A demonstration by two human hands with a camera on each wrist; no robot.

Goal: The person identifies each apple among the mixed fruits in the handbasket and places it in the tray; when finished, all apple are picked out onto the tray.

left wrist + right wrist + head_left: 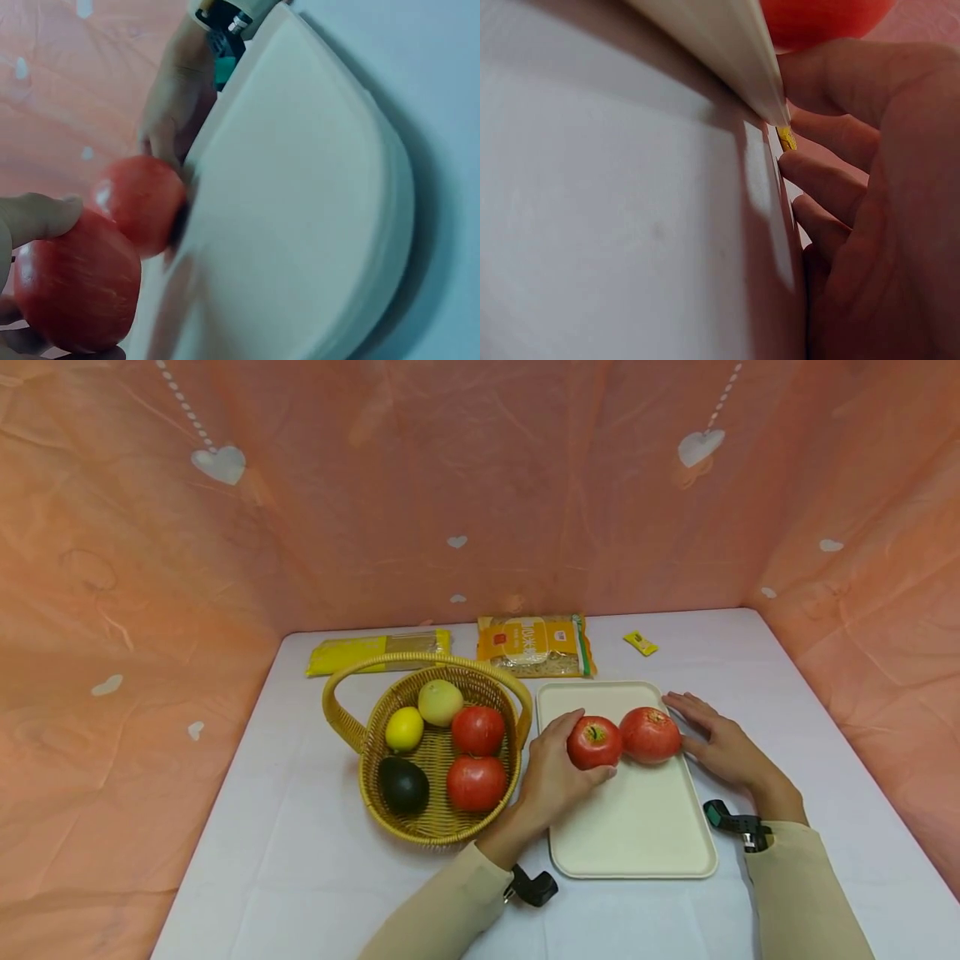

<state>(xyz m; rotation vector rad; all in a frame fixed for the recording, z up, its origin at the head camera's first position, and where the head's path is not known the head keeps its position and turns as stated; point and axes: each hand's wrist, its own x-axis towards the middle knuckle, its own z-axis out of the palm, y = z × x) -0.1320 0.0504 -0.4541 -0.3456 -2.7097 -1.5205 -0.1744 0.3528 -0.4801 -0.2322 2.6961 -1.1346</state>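
Observation:
In the head view, my left hand (553,770) grips a red apple (595,742) over the upper left part of a cream tray (633,835). The left wrist view shows fingers and thumb around the streaked apple (79,289). Close beside it, a second round red fruit (649,735) with a pale brown end sits on the tray; its kind is unclear. My right hand (723,747) is at the tray's right edge, its fingers extended. In the right wrist view, the thumb lies against the tray rim (769,97), below the red fruit (821,19).
Left of the tray stands a wicker basket (435,841) with a tall handle, holding an avocado (403,785), a lemon (405,729), a pale round fruit (440,702) and two red fruits (477,756). Behind lie a yellow packet (352,653), an orange bag (534,647) and a small yellow wrapper (641,643).

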